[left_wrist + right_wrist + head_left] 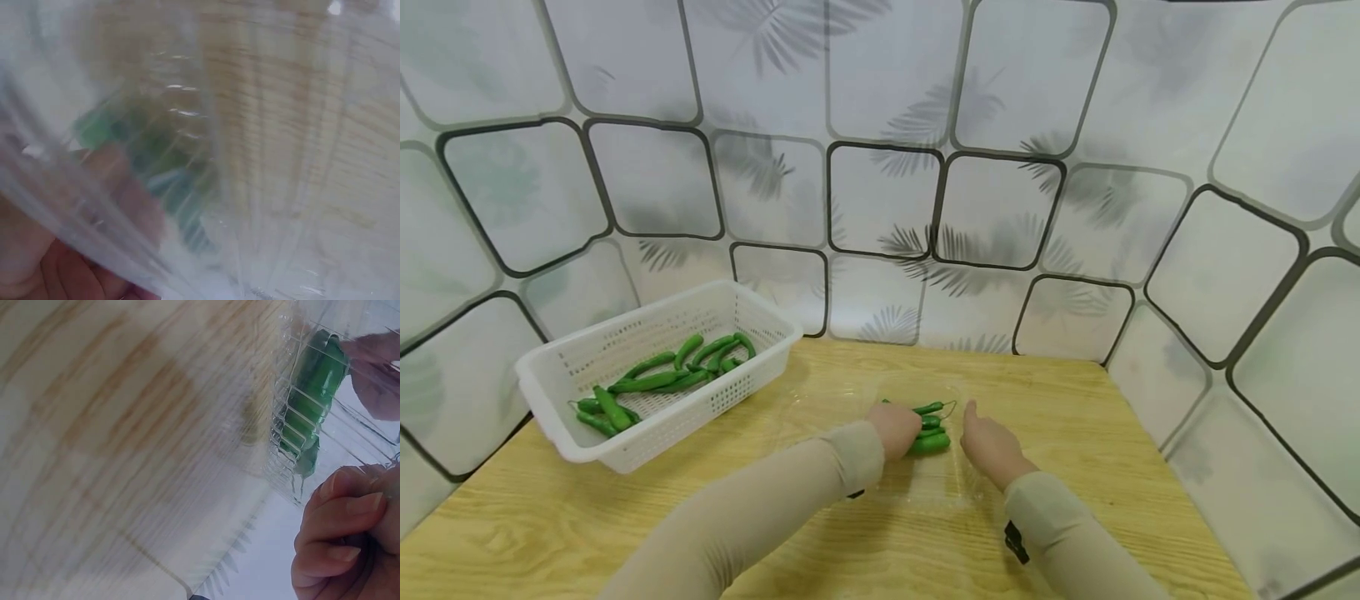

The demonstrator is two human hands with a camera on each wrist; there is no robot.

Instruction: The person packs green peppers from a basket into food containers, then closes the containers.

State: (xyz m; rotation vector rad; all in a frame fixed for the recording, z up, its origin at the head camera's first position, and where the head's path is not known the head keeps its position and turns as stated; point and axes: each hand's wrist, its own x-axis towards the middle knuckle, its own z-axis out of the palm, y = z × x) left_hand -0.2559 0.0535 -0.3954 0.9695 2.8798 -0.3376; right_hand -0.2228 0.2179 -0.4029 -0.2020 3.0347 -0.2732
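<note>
An opened clear plastic box [925, 490] lies on the table, several green chili peppers [931, 444] in its right half. From the left, my left hand [897, 429] reaches in and holds peppers with its fingers. The left wrist view shows those peppers [178, 194] blurred through the plastic, my thumb against them. At the box's right side my right hand [988, 446] grips the edge, one finger pointing away from me. Its other fingers curl beside the box wall in the right wrist view; the exact pinch point is hidden.
To the left stands a white perforated basket [700, 417] with several more green chili peppers [655, 382] in it. The wooden table [1075, 408] ends at a patterned curtain [880, 200] at the back and sides.
</note>
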